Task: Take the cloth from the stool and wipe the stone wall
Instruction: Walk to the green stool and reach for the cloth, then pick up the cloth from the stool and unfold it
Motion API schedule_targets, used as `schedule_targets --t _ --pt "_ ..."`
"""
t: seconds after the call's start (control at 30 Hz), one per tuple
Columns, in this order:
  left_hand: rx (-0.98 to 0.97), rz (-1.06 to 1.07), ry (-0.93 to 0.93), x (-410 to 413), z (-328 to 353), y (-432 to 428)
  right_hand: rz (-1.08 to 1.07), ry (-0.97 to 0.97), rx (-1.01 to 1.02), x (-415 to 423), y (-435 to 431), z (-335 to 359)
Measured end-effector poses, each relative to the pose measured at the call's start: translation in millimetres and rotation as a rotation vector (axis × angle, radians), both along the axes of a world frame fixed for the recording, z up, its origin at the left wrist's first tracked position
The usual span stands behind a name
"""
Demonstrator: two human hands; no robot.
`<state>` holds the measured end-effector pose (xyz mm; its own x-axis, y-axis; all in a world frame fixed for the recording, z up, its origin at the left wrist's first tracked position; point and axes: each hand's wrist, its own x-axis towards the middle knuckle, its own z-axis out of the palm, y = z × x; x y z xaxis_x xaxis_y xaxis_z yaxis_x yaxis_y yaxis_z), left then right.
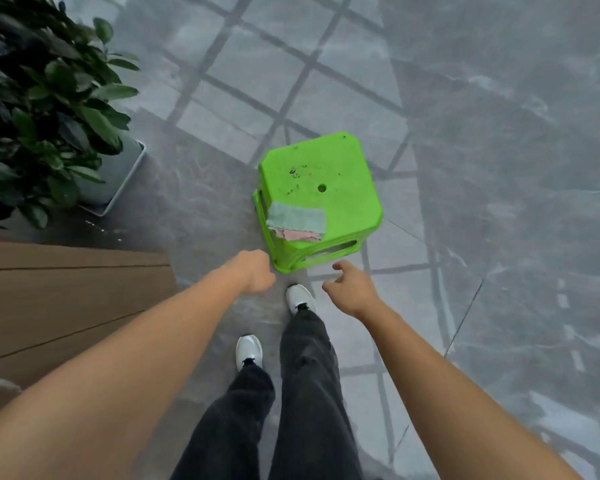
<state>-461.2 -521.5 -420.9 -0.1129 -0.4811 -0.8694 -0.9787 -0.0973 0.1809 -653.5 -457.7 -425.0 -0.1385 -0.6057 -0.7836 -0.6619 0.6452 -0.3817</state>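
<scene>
A bright green plastic stool [321,199] stands on the grey tiled floor [243,74], a little in front of the person's white shoes [300,297]. The cloth [297,221] lies on the near left corner of the stool top. It is pale green on top with a pink part showing at its near edge, and that edge hangs a bit over the side of the stool. Both arms reach out toward it, but nothing is held yet. The left hand [253,273] is curled into a loose fist, empty, just near the stool's near left corner. The right hand [349,289] is open with the fingers spread, also empty, just near the stool's near edge. A leafy plant [39,98] in a grey pot [118,174] stands far to the left, and a brown wood deck [66,299] lies on the near left. The stone wall cannot be picked out for sure in this view. The step now looks like picking up the cloth. To do it well, one hand should come down on the middle of the cloth and pinch both layers together, so the pink part does not slip off. The stool looks light, so a soft lift straight up is best, not a tug that could tip it
</scene>
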Motion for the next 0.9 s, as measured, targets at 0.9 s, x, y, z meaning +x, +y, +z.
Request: schedule_targets --t 0.9 --pt "-0.323 1.601 0.657 34.6 -298.2 27.5 0.681 0.181 -0.796 112.1 -89.9 -228.1"
